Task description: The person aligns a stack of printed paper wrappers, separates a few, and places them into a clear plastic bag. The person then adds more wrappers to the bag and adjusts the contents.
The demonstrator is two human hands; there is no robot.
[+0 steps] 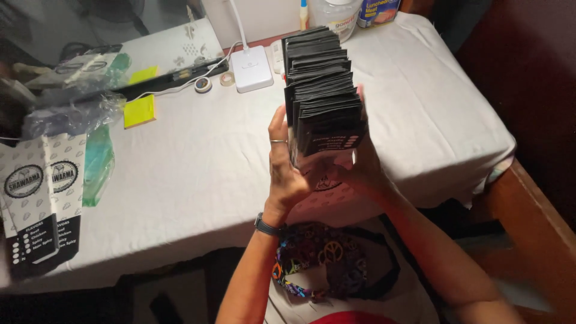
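Your left hand (287, 171) presses flat against the near left side of the stack (324, 90), fingers straight up along it. Your right hand (360, 168) cups the stack from the right and underneath, wrapped around its near end; most of its fingers sit behind the black sheets and cannot be seen. You hold the stack between both hands, raised over the near edge of the desk (198, 180), its far end reaching toward the white box (252, 69).

The stack looks like many thin, flat black pouches, uneven at their tops. I judge it light but slippery and loose: sheets could fan or slide out if pressure eases. Squeeze from both long sides and support the bottom.

Printed cartons (39, 204) and a green bag (98, 165) lie at the left edge, the cartons cut off by the frame. Yellow notes (140, 111) lie farther back. Bottles (336, 12) at the far edge are cropped at the top. The far left corner is dark and hard to read.
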